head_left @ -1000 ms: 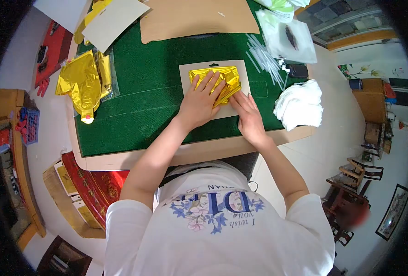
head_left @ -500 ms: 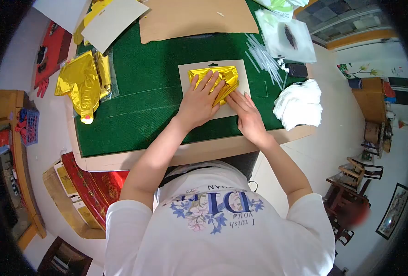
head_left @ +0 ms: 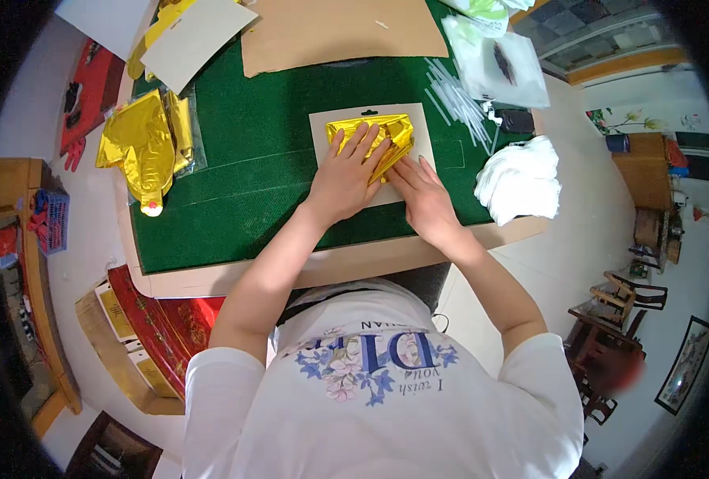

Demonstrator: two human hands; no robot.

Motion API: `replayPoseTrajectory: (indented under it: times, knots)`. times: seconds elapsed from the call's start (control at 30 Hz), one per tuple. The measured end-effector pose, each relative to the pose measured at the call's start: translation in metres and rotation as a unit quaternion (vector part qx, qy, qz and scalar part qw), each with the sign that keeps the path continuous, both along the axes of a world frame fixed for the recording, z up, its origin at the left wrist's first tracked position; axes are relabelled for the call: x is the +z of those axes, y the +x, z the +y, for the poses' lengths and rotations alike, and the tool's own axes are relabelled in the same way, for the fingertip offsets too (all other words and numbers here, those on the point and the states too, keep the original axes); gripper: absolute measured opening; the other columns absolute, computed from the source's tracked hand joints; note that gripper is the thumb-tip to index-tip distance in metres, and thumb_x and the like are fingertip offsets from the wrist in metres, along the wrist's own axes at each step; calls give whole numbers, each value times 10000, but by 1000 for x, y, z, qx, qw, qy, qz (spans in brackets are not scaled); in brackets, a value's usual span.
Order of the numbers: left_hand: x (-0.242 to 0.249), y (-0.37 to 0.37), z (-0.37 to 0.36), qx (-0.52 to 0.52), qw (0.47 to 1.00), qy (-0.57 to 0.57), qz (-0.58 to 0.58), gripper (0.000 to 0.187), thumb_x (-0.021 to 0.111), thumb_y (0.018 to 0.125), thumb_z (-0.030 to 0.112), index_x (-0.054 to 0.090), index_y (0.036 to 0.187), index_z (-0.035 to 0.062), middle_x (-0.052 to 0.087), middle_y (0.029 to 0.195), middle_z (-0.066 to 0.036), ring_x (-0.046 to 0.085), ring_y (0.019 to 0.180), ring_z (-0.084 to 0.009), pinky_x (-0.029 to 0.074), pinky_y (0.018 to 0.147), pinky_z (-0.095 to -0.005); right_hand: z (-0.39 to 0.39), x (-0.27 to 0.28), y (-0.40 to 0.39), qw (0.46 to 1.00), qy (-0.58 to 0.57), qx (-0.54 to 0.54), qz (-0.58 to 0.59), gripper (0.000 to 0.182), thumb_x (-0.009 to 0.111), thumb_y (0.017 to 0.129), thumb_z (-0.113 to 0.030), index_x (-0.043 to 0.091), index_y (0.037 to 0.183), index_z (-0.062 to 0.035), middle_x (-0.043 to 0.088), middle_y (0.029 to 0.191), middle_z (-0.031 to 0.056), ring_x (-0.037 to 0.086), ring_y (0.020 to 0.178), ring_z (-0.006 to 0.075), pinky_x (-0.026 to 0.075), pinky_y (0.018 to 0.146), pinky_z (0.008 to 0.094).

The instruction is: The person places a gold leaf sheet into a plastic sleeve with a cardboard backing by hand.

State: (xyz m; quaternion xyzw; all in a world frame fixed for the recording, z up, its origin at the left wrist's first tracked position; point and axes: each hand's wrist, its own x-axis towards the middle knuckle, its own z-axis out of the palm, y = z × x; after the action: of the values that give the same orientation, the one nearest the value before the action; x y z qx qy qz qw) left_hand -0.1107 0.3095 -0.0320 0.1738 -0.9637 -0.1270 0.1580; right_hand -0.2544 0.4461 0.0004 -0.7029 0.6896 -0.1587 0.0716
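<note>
Green tabletop [head_left: 250, 120] holds card [head_left: 320, 132] beneath left grip [head_left: 345, 188], pale sticks [head_left: 460, 102] and white bundle [head_left: 520, 180] right of it, gold foil [head_left: 135, 136] left, cardboard [head_left: 342, 32] beyond.

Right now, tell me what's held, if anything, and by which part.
No clear grip: the left hand lies flat on the foil; the right hand touches its lower right edge; a pinch there cannot be told.

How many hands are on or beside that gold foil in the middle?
2: the left hand lies spread over the gold foil; the right hand is at the foil's lower right side. Neither hand is hidden.
</note>
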Motion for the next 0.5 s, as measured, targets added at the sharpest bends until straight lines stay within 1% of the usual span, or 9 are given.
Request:
replayPoseTrajectory:
  times: [0.07,0.2,0.27,0.3,0.37,0.4,0.47,0.5]
  knots:
    - [1,0,0,-1,1000,4,1,620,579,870,353,425,1417,105,358,1495,-147,300,1407,-301,210,1148,-520,-2,-1,3,999,30,-13,19,609,528,705,108,541,1300,-21,492,1365,166,410,1331,322,257,1148,482]
    - [2,0,1,-3,1000,18,4,618,597,857,342,436,1406,109,360,1493,-145,300,1406,-301,210,1147,-524,-2,-6,3,999,21,-11,23,589,528,710,107,547,1286,-15,508,1341,177,441,1301,339,280,1136,483]
    - [2,0,1,-2,1000,16,6,622,603,851,341,438,1404,109,361,1491,-145,300,1406,-300,211,1147,-524,2,-2,1,998,-43,-19,-43,575,522,732,112,536,1294,-6,521,1324,186,466,1273,360,308,1118,483]
    - [2,1,1,-1,1000,15,7,625,609,846,340,440,1402,108,363,1490,-144,301,1406,-299,211,1146,-524,3,1,0,998,-43,-17,-43,575,522,732,112,536,1294,-6,521,1324,186,466,1273,360,308,1118,483]
    - [3,1,1,0,1000,16,4,625,610,845,338,442,1401,108,362,1490,-144,301,1406,-299,211,1146,-524,7,8,-4,992,-91,-55,-74,552,503,766,124,526,1304,0,513,1345,189,473,1272,363,328,1105,482]
    - [3,1,1,-1,1000,15,1,625,611,843,337,443,1400,109,362,1491,-144,301,1406,-298,212,1146,-524,9,6,-7,992,-90,-56,-74,552,503,766,124,526,1304,0,513,1345,189,473,1272,363,328,1105,482]
    - [3,0,1,-2,1000,15,0,625,610,844,337,441,1402,109,360,1492,-144,300,1408,-298,212,1146,-523,10,-4,-16,988,-85,-126,-26,511,498,775,116,534,1278,32,493,1362,205,462,1289,355,340,1090,496]
    - [2,1,1,-2,1000,15,-1,626,609,846,337,440,1404,110,358,1494,-144,298,1409,-298,213,1146,-523,11,-6,-19,989,-73,-130,-15,516,500,786,114,524,1294,24,486,1373,202,453,1303,347,337,1093,493]
